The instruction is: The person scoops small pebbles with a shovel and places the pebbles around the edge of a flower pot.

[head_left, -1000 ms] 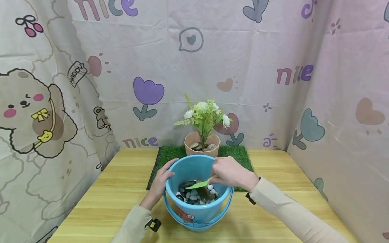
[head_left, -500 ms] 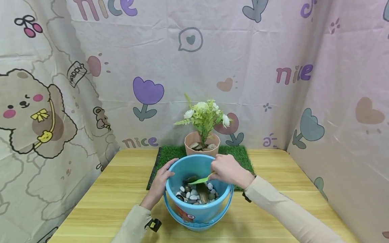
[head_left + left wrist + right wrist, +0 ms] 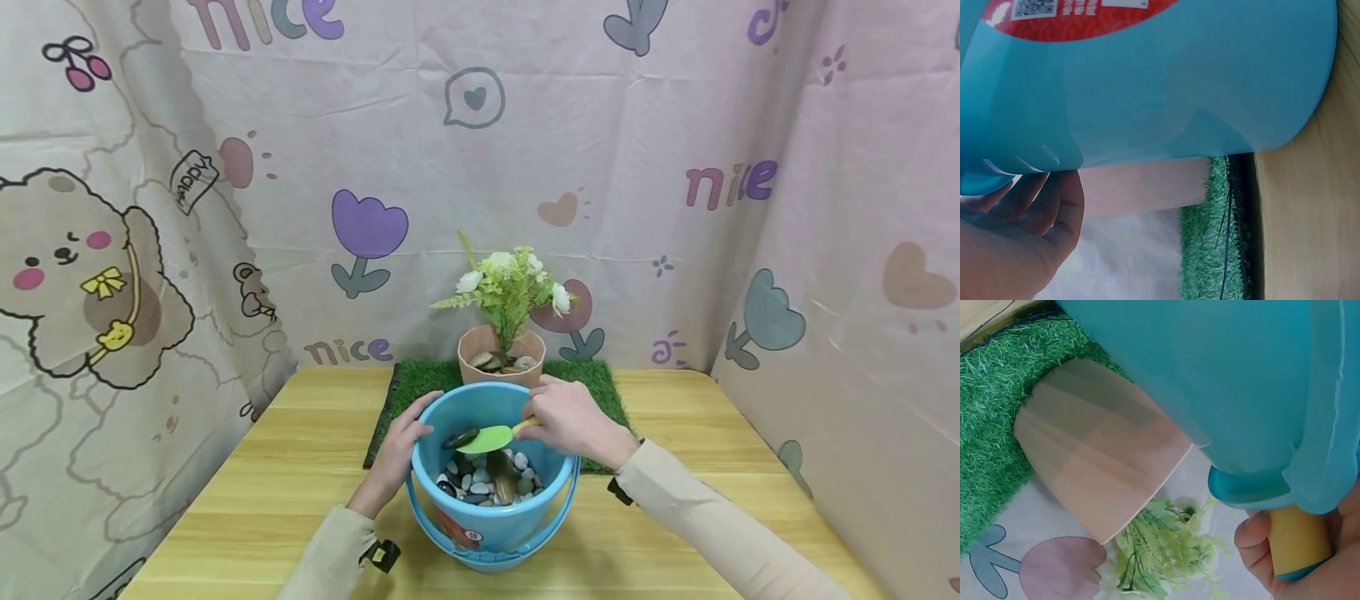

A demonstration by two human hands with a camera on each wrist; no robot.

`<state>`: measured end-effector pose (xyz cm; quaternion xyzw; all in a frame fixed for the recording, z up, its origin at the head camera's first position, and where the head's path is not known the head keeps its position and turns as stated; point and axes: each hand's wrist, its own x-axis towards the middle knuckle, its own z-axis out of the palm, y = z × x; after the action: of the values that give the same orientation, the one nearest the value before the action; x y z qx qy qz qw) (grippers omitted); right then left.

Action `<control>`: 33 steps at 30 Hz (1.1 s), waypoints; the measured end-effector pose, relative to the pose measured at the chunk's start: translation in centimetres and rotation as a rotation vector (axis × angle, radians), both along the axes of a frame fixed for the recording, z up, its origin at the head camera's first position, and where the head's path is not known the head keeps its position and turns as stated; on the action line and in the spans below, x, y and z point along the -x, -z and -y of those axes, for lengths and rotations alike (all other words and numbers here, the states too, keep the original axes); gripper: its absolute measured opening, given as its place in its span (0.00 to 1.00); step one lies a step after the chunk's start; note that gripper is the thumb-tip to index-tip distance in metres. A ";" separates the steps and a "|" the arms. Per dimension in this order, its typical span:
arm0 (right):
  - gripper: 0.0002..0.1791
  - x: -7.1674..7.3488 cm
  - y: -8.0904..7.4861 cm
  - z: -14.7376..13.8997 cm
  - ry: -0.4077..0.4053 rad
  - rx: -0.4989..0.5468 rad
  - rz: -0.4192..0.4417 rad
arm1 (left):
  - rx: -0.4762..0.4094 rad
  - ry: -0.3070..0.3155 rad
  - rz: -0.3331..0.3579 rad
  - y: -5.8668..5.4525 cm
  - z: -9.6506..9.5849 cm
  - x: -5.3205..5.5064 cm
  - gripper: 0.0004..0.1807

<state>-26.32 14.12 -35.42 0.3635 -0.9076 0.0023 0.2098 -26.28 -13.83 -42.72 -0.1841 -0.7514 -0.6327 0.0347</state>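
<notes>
A light blue bucket [image 3: 513,523] with stones [image 3: 477,479] of several sizes at its bottom stands on the table. On its left side my left hand [image 3: 396,450] grips the rim, the thumb over the edge and the fingers on the outer wall. Above the bucket's right rim, my right hand [image 3: 573,421] holds a small trowel [image 3: 489,438] by its yellow handle [image 3: 1299,542]. Its green blade points left inside the bucket, above the stones. A dark oblong stone [image 3: 461,438] is at the blade's tip, near the left inner wall; whether it rests on the blade I cannot tell.
Behind the bucket, a pink flowerpot [image 3: 501,377] holds pebbles and a plant with white flowers [image 3: 504,287]. It stands on a green artificial grass mat [image 3: 596,392]. The bucket's handle [image 3: 491,554] hangs down in front. A patterned cloth [image 3: 480,167] surrounds the wooden table [image 3: 315,467].
The trowel blade has risen from the stones, and its green face now shows more. The dark oblong stone has come up with its tip. My left hand has stayed on the rim.
</notes>
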 end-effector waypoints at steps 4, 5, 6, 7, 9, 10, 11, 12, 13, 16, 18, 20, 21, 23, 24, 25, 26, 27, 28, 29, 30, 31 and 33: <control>0.14 -0.1 -0.1 -0.2 0.018 0.021 0.010 | -0.003 0.009 -0.003 0.0 0.0 0.0 0.29; 0.13 -0.1 -0.1 -0.3 0.021 0.028 0.014 | -0.003 0.011 -0.005 0.0 -0.1 0.0 0.29; 0.12 -0.2 -0.1 -0.3 0.024 0.036 0.018 | -0.003 0.012 -0.007 0.0 -0.1 0.0 0.29; 0.11 -0.2 -0.1 -0.4 0.026 0.046 0.022 | -0.003 0.014 -0.011 0.0 -0.1 0.0 0.29; 0.10 -0.2 -0.2 -0.6 0.030 0.068 0.025 | -0.002 0.015 -0.016 0.0 -0.1 0.0 0.29; 0.09 -0.2 -0.2 -0.7 0.033 0.078 0.025 | -0.001 0.014 -0.017 0.0 -0.1 0.0 0.29; 0.08 -0.2 -0.2 -0.8 0.034 0.091 0.023 | 0.001 0.012 -0.020 0.0 -0.1 0.0 0.29; 0.08 -0.1 -0.1 -0.9 0.033 0.102 0.021 | 0.001 0.012 -0.021 0.1 -0.1 0.0 0.29; 0.08 -0.1 -0.1 -1.0 0.031 0.110 0.019 | 0.000 0.010 -0.020 0.1 -0.1 0.1 0.29; 0.08 0.1 0.0 -1.2 0.023 0.110 0.009 | -0.002 0.006 -0.017 0.1 0.0 0.1 0.29; 0.09 0.2 0.1 -1.3 0.012 0.102 0.003 | -0.005 0.006 -0.014 0.1 0.0 0.2 0.29; 0.11 0.2 0.1 -1.3 0.006 0.095 -0.007 | -0.002 0.005 -0.013 0.1 0.0 0.2 0.29; 0.11 0.2 0.0 -1.3 0.003 0.094 -0.012 | -0.001 0.006 -0.012 0.0 0.0 0.2 0.29; 0.10 0.2 0.1 -1.3 -0.001 0.101 -0.021 | 0.001 0.002 -0.007 0.0 0.0 0.2 0.29; 0.09 0.2 0.1 -1.3 -0.001 0.106 -0.026 | 0.001 -0.001 -0.006 0.0 0.0 0.2 0.28; 0.09 0.2 0.2 -1.3 -0.001 0.110 -0.030 | 0.004 -0.006 -0.004 0.0 0.0 0.2 0.28; 0.09 0.2 0.3 -1.3 -0.002 0.117 -0.032 | 0.006 -0.010 -0.003 0.0 0.0 0.2 0.28; 0.09 0.1 0.4 -1.3 -0.002 0.126 -0.033 | 0.007 -0.013 -0.002 0.0 0.0 0.2 0.28; 0.09 0.1 0.5 -1.3 -0.002 0.135 -0.034 | 0.008 -0.017 -0.001 0.0 0.0 0.2 0.28; 0.09 0.1 0.6 -1.3 0.000 0.142 -0.035 | 0.010 -0.019 -0.002 0.0 0.0 0.2 0.28; 0.09 0.0 0.7 -1.3 0.000 0.150 -0.035 | 0.010 -0.021 -0.003 0.0 0.0 0.1 0.28; 0.09 0.0 0.8 -1.3 -0.004 0.159 -0.032 | 0.013 -0.023 -0.004 0.1 0.0 0.1 0.28; 0.09 0.0 0.9 -1.3 -0.006 0.174 -0.030 | 0.011 -0.024 -0.006 0.1 0.0 0.1 0.28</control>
<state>-26.30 15.42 -36.35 0.3468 -0.8996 0.0764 0.2543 -26.34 -13.81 -42.83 -0.1772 -0.7570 -0.6274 0.0433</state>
